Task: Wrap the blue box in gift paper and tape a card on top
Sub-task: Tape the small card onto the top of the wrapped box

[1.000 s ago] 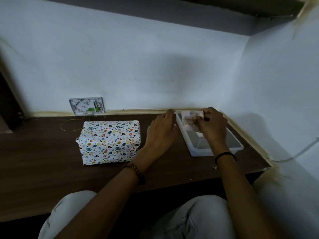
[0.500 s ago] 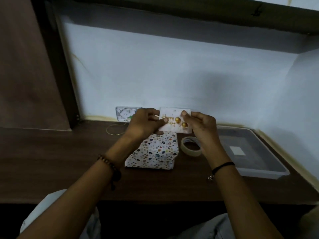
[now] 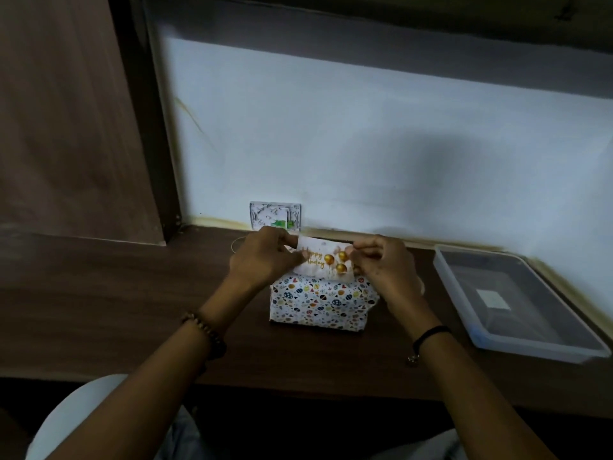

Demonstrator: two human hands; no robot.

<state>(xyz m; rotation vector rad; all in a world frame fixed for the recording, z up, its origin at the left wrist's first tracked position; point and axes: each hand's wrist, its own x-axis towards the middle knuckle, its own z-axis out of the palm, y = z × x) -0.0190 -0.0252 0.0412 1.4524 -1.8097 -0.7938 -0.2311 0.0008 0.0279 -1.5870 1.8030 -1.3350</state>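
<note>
The box (image 3: 320, 305), wrapped in white paper with small coloured shapes, stands on the dark wooden desk (image 3: 132, 310). A white birthday card (image 3: 323, 262) with gold balloons and gold lettering lies tilted over the box's top. My left hand (image 3: 265, 260) pinches the card's left edge. My right hand (image 3: 386, 265) pinches its right edge with curled fingers. The tape roll is hidden behind my right hand.
A clear plastic tray (image 3: 517, 340) with a white label inside sits at the right of the desk. A wall socket plate (image 3: 274, 215) is behind the box, with a thin wire loop (image 3: 236, 245) beside it. A brown panel (image 3: 73, 121) stands at the left.
Both hands took the card out of the tray, carried it left and lowered it onto the top of the wrapped box. The tape roll seen half a second ago is now covered.
</note>
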